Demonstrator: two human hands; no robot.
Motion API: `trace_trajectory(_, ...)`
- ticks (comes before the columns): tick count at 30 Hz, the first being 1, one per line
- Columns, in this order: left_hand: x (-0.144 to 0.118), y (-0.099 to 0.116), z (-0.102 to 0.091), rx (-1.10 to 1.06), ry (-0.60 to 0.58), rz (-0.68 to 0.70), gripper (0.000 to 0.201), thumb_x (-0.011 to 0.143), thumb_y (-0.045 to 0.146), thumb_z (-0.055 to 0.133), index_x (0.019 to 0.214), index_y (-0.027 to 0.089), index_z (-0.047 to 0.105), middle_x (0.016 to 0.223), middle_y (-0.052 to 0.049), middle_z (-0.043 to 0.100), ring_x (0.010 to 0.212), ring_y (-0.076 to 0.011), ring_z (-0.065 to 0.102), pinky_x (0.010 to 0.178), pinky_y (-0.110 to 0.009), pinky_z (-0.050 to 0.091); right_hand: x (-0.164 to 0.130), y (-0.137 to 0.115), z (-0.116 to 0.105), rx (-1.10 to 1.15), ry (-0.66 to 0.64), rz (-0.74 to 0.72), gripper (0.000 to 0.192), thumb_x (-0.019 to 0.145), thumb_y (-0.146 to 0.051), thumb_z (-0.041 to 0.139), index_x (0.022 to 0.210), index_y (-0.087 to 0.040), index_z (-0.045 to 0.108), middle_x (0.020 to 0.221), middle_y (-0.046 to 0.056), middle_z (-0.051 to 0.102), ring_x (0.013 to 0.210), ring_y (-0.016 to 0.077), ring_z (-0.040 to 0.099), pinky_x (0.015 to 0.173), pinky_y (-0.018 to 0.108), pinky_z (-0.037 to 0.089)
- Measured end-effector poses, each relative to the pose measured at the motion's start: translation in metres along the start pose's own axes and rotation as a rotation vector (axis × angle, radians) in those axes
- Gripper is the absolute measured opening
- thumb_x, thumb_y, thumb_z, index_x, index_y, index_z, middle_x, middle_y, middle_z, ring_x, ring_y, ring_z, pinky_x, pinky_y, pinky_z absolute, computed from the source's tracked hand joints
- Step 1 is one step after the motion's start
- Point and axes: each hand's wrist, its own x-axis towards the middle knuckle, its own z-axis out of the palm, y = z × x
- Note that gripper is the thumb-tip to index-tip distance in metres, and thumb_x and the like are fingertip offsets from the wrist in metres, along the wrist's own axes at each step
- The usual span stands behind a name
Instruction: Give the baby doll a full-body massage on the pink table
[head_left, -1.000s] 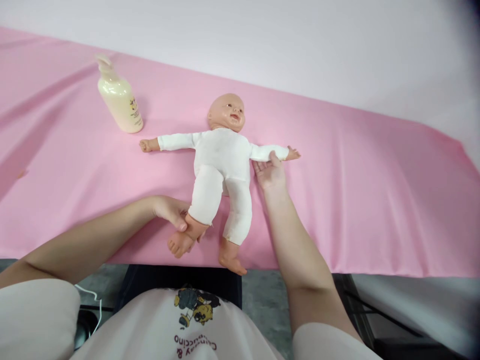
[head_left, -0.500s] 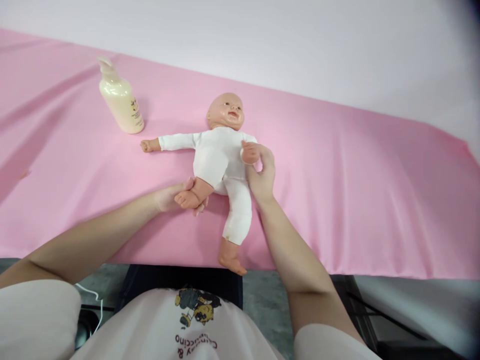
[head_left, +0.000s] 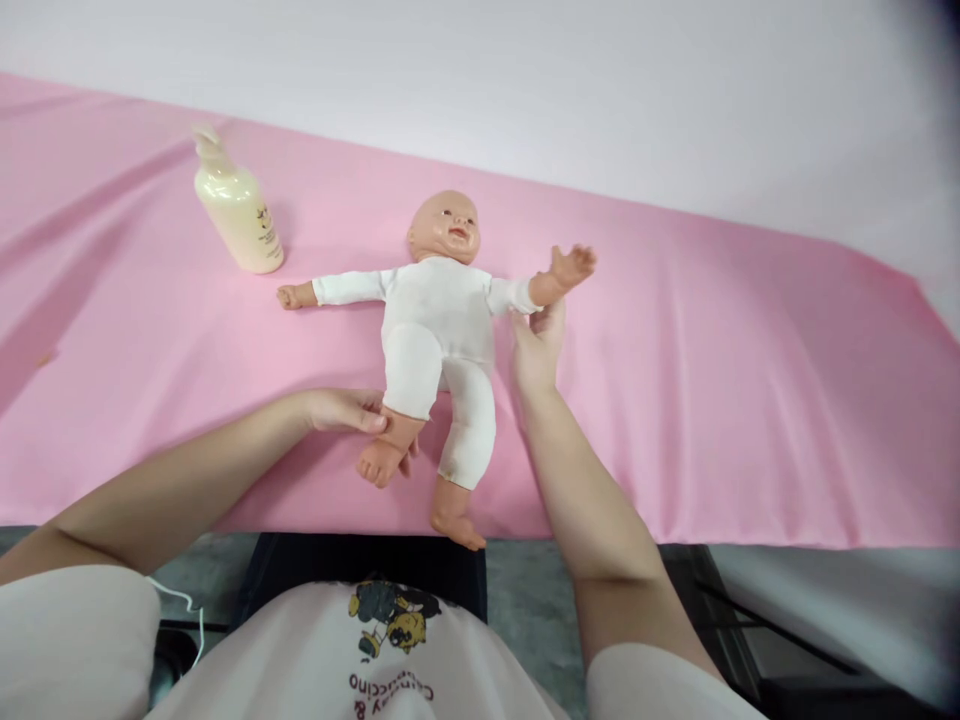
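A baby doll (head_left: 450, 305) with a white cloth body lies on its back, head away from me. My left hand (head_left: 360, 415) is closed around the doll's lower leg on the left, thumb on top and fingertips showing beneath. Beside the doll's right-side arm, my right hand (head_left: 540, 340) grips it near the wrist from below; part of the fingers is hidden behind the doll's forearm. That arm points outward with its palm raised. The doll's other arm stretches out to the left on the cloth.
A cream-coloured pump bottle (head_left: 240, 215) stands at the back left. Pink cloth (head_left: 720, 400) covers the table, its front edge close to my body. Behind it is a white wall (head_left: 525, 80). A white cable (head_left: 191, 605) hangs at the lower left.
The doll's right-side arm has swung outward from across its body, along with my right hand. Its left-side leg has come down and straightened toward me in my left hand.
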Motion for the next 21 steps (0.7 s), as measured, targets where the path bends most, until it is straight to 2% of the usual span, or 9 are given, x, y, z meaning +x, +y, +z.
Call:
trace_trajectory(3,-0.001,0.002,0.0,0.064,-0.034,-0.003,0.06,0.081,0.065,0.072,0.117,0.017,0.07,0.108,-0.014,0.077,0.109,-0.0319,0.072,0.097,-0.043,0.056,0.013,0.007,-0.008,0.106,0.119,0.054,0.046,0.08,-0.03,0.074,0.124,-0.031,0.059,0.132,0.0,0.065,0.127,0.0166,0.063,0.108,0.039,0.054)
trace_trajectory(9,-0.005,-0.002,-0.005,0.11,0.053,0.046,0.059,0.083,0.059,0.073,0.125,0.019,0.068,0.127,-0.015,0.071,0.123,-0.0331,0.065,0.104,-0.043,0.053,0.033,0.024,-0.025,0.283,0.254,0.239,0.038,0.088,-0.039,0.065,0.123,-0.029,0.057,0.13,0.002,0.066,0.114,0.0165,0.07,0.098,0.039,0.06)
trace_trajectory(16,-0.009,-0.008,-0.013,0.135,0.118,-0.011,0.066,0.081,0.062,0.074,0.13,0.019,0.066,0.13,-0.014,0.07,0.13,-0.0319,0.061,0.11,-0.041,0.049,0.04,0.035,-0.029,0.352,0.358,0.386,0.035,0.092,-0.042,0.058,0.123,-0.024,0.06,0.129,0.005,0.067,0.11,0.0169,0.071,0.101,0.042,0.06)
trace_trajectory(21,-0.009,-0.007,-0.012,0.152,0.187,-0.002,0.072,0.084,0.07,0.066,0.131,0.016,0.065,0.122,-0.016,0.073,0.12,-0.0313,0.067,0.104,-0.041,0.052,0.043,0.032,-0.026,0.374,0.362,0.426,0.038,0.095,-0.044,0.055,0.126,-0.022,0.059,0.132,0.008,0.066,0.109,0.0162,0.071,0.099,0.039,0.06)
